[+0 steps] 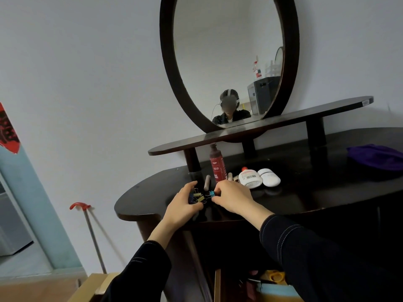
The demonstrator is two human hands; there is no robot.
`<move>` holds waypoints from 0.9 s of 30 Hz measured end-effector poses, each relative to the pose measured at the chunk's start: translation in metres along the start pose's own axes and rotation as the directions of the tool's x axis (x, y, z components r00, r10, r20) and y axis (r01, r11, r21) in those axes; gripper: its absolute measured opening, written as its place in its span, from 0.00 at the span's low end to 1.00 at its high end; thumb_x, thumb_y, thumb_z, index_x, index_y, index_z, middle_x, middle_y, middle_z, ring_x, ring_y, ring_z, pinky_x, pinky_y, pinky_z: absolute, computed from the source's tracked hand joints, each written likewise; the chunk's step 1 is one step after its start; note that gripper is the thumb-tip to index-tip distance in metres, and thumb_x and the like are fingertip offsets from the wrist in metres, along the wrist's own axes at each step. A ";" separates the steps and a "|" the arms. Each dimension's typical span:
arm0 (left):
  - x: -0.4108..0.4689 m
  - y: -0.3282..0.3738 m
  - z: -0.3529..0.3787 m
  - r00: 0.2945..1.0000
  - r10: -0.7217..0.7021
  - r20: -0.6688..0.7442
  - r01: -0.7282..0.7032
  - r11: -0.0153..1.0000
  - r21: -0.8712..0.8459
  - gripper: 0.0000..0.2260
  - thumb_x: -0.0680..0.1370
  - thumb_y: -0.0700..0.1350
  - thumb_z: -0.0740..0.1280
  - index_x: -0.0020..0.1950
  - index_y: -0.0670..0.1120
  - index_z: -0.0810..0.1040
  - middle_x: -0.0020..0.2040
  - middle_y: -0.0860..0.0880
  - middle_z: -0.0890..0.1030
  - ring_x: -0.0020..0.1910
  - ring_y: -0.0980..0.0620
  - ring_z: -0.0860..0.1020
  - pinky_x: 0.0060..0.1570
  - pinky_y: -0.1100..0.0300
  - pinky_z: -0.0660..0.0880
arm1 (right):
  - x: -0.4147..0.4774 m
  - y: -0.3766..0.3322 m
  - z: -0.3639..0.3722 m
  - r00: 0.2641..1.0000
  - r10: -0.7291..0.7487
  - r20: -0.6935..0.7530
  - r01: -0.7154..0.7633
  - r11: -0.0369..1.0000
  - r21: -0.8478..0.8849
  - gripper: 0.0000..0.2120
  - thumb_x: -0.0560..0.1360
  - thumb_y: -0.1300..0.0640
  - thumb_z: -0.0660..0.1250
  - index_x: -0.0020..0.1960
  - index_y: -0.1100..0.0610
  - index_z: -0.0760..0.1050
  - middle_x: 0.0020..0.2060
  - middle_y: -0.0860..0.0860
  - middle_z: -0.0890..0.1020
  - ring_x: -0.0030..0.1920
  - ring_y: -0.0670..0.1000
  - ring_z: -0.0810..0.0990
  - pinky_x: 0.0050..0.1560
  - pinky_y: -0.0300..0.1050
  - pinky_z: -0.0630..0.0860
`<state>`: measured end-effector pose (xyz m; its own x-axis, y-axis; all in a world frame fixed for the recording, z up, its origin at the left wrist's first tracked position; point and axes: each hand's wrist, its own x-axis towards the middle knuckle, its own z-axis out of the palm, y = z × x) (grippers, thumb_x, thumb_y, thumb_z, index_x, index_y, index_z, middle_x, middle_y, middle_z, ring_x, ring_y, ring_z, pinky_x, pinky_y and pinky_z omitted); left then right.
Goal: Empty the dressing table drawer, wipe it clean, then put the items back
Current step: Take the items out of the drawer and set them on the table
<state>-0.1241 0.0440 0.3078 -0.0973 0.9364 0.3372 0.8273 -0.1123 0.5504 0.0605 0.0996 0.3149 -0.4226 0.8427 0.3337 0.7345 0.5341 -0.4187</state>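
Dark sleeves (316,258) fill the bottom of the view. The open drawer (217,284) is seen between them at the lower edge, below the table front. Yellow-handled scissors (275,276) and other unclear items are still held in it, partly hidden by the right sleeve.

Both hands are placed on the dark table (305,201). A small heap of binder clips (197,197) is gripped by the curled fingers of the left hand (181,208). A blue binder clip (212,194), just beside the heap, is pinched by the right hand (233,198).

Behind the hands, a red bottle (218,166) stands upright. A grey stick (207,182), a white barcoded bottle (250,178) and a white container (269,177) are laid near it. A purple cloth (377,158) is left well apart at the far right. An oval mirror (229,57) is mounted above the raised shelf (261,125).
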 end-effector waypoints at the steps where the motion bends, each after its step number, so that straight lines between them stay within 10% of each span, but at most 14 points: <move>1: -0.001 0.001 0.000 1.000 -0.002 -0.014 0.002 1.000 -0.013 0.37 0.68 0.56 0.66 0.77 0.56 0.61 0.72 0.53 0.71 0.62 0.57 0.73 0.59 0.59 0.69 | -0.001 0.000 0.000 1.000 0.004 0.002 -0.004 1.000 0.011 0.16 0.79 0.45 0.69 0.63 0.50 0.77 0.78 0.66 0.59 0.70 0.58 0.75 0.57 0.49 0.76; 5: -0.017 0.005 0.004 0.985 -0.007 -0.172 0.008 1.000 0.005 0.35 0.66 0.54 0.66 0.74 0.56 0.65 0.70 0.55 0.70 0.63 0.57 0.72 0.55 0.58 0.69 | -0.009 0.005 -0.006 0.999 0.038 -0.008 -0.036 0.988 0.149 0.21 0.76 0.51 0.71 0.68 0.51 0.72 0.73 0.59 0.72 0.65 0.55 0.77 0.55 0.47 0.76; 11: -0.064 0.009 0.028 0.873 0.081 -0.481 -0.052 0.996 0.073 0.22 0.76 0.48 0.71 0.68 0.48 0.70 0.73 0.50 0.67 0.65 0.50 0.75 0.61 0.46 0.74 | -0.059 0.021 -0.028 0.999 0.001 -0.049 0.022 0.888 0.460 0.13 0.74 0.61 0.71 0.56 0.51 0.79 0.38 0.45 0.81 0.40 0.43 0.80 0.52 0.48 0.80; 15: -0.114 0.019 0.070 0.822 0.186 -0.538 -0.146 0.982 0.117 0.19 0.74 0.45 0.69 0.65 0.45 0.74 0.71 0.47 0.70 0.75 0.47 0.65 0.73 0.43 0.63 | -0.111 0.045 -0.024 0.927 -0.167 -0.336 0.273 0.914 0.299 0.12 0.74 0.63 0.70 0.53 0.47 0.80 0.43 0.41 0.80 0.46 0.41 0.78 0.50 0.37 0.75; 19: -0.156 0.027 0.131 0.880 0.289 -0.376 -0.305 0.952 0.018 0.17 0.73 0.41 0.66 0.61 0.52 0.73 0.66 0.56 0.71 0.68 0.54 0.70 0.66 0.58 0.69 | -0.170 0.095 0.003 0.703 -0.413 -0.579 0.434 0.894 -0.110 0.11 0.75 0.69 0.65 0.50 0.57 0.81 0.47 0.47 0.79 0.56 0.49 0.77 0.62 0.41 0.72; 23: -0.158 0.033 0.198 0.988 0.107 0.110 -0.096 0.990 -0.100 0.12 0.74 0.46 0.63 0.57 0.54 0.74 0.54 0.59 0.72 0.50 0.59 0.76 0.51 0.57 0.75 | -0.211 0.155 0.040 0.887 -0.310 -0.341 0.272 0.950 -0.156 0.07 0.76 0.67 0.67 0.50 0.57 0.81 0.47 0.48 0.78 0.49 0.48 0.78 0.47 0.37 0.77; 27: -0.147 0.030 0.262 0.931 -0.047 0.363 0.076 0.995 -0.067 0.12 0.75 0.45 0.64 0.58 0.48 0.78 0.56 0.50 0.79 0.52 0.50 0.79 0.49 0.58 0.75 | -0.233 0.205 0.072 0.985 0.174 -0.016 -0.174 0.985 0.018 0.05 0.80 0.59 0.66 0.53 0.50 0.77 0.50 0.43 0.78 0.49 0.43 0.80 0.44 0.33 0.76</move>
<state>0.0599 -0.0095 0.0747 0.0714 0.9974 0.0111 0.7785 -0.0626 0.6245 0.2710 0.0181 0.0905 -0.2799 0.9216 0.2690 0.7872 0.3808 -0.4852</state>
